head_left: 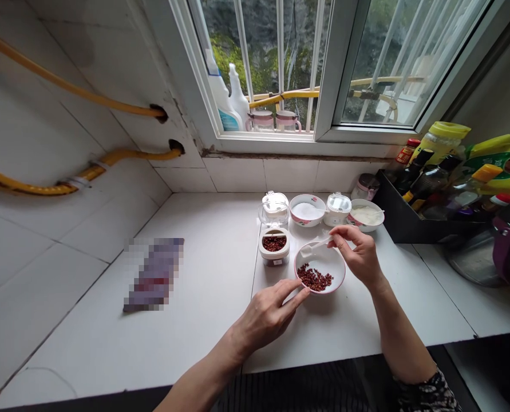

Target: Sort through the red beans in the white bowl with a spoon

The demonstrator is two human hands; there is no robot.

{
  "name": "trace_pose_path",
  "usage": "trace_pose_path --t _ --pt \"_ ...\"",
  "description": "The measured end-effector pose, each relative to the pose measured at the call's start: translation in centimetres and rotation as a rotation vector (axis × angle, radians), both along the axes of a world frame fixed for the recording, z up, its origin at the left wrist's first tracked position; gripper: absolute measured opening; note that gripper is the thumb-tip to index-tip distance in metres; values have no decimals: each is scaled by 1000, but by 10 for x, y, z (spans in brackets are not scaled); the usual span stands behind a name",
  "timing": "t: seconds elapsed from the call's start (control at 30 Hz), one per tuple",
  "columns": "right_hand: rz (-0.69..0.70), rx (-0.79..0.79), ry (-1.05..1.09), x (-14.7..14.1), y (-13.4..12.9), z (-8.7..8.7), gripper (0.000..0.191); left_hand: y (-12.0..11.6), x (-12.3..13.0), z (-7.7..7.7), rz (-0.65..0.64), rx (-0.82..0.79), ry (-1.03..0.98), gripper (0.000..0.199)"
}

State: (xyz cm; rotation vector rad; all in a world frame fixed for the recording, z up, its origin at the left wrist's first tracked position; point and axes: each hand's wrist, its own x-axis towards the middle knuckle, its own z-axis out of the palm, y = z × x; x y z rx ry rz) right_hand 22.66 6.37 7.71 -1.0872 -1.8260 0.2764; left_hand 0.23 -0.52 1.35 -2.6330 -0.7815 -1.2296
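Note:
My right hand (358, 252) pinches a small white plastic spoon (317, 245) by its handle. The spoon's scoop hangs over the back left of a white bowl (339, 269) with a pink rim. Dark red-brown peppercorns (315, 278) lie in the front part of that bowl. At its near left rim, my left hand (276, 312) grips the edge between its fingertips. Just left of the bowl stands a spice jar (275, 257) with its lid up, filled with similar peppercorns (274, 244).
Behind stand a bowl of white granules (307, 212), a bowl of pale flakes (366, 216) and two lidded jars (275, 206) (337, 207). A black box of bottles (422, 226) and a pot (473, 257) are at right. A blurred packet (155, 274) lies left.

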Motion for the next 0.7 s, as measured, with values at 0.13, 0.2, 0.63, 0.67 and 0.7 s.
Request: trace_pose_path --t 0.13,0.2,0.63,0.67,0.7 --pt "-7 -145 -196 14 6 -7 15 -1 0 0 4 0 1 32" --pt "-24 -124 -274 11 7 -12 16 -1 0 0 2 -6 4 32" --pt "5 -362 -36 -8 7 -18 14 -1 0 -1 4 -8 -1 33" --pt "12 -381 8 -6 7 -17 14 -1 0 -1 4 -6 -3 33" --pt "20 -404 52 -5 8 -16 14 0 0 -1 3 -4 -4 33"
